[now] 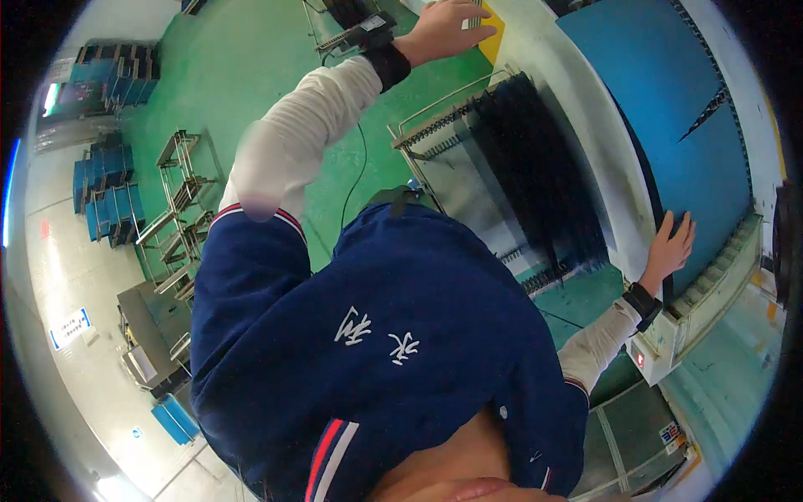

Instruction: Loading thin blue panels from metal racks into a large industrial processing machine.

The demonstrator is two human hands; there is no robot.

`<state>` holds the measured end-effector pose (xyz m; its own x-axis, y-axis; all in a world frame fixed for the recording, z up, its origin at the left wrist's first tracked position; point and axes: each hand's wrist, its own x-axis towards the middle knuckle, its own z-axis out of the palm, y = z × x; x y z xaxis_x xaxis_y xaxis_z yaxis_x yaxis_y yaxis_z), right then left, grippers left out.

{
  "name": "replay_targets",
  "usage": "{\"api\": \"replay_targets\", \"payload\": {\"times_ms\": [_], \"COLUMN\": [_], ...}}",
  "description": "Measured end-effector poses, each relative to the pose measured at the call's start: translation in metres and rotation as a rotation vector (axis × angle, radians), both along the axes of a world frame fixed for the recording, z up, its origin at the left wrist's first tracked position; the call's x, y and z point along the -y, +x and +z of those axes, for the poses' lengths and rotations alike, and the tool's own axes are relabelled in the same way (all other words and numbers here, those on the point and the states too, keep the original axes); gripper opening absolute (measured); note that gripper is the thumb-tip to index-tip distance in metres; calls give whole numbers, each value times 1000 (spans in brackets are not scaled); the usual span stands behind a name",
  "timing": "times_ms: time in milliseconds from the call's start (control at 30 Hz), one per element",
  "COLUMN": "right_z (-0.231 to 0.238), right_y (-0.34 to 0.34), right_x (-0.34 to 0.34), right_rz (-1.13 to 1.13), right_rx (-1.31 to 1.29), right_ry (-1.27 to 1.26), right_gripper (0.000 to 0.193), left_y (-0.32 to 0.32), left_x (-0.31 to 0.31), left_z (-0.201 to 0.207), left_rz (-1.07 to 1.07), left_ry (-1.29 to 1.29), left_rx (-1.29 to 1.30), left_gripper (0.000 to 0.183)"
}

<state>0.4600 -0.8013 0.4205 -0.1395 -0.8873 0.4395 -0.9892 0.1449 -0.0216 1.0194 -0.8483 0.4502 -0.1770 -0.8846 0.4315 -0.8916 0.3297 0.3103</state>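
At the top, my left hand (443, 33) reaches out with its fingers stretched and apart. It is beside a yellow panel (493, 38) at the edge of the white machine frame (577, 100), and nothing shows in it. My right hand (669, 249) lies with extended fingers on the near end of a flat blue surface (652, 75), framed by the machine. A dark toothed strip runs along the far side of this surface, and a thin black wedge-shaped mark (704, 114) crosses part of it. Both wrists carry black strapped devices.
Between me and the machine stands a metal rack cart (418, 138) with a dark, closely packed load (535, 159). Metal step-like frames (176, 209) stand on the green floor (217, 75) at left. Blue stacked racks (109, 184) line the left wall. A cable hangs beside my left arm.
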Motion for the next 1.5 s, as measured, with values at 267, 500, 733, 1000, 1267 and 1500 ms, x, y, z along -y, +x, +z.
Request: {"api": "replay_targets", "payload": {"times_ms": [267,500,733,1000,1267,1500], "right_z": [-6,9,24,26,24,19], "right_y": [-20,-14,-18,-33,-47,-57], "right_x": [15,6,12,41,70,83], "right_rz": [112,-9,-28,-22,-25,-15], "right_rx": [-92,77,137,133,154,148], "right_ry": [-75,-13,10,-26,-18,-39], "right_gripper": [53,57,59,57,57,59], "left_y": [-94,-218,-269,-279,-301,-306], "left_x": [54,127,145,185,221,237], "left_z": [86,82,18,1,5,2], "left_rz": [-332,-455,-273,-393,-416,-421], "left_ry": [4,-65,119,109,121,152], "left_rx": [-238,-14,141,228,225,229], "left_gripper": [40,52,75,78,77,80]}}
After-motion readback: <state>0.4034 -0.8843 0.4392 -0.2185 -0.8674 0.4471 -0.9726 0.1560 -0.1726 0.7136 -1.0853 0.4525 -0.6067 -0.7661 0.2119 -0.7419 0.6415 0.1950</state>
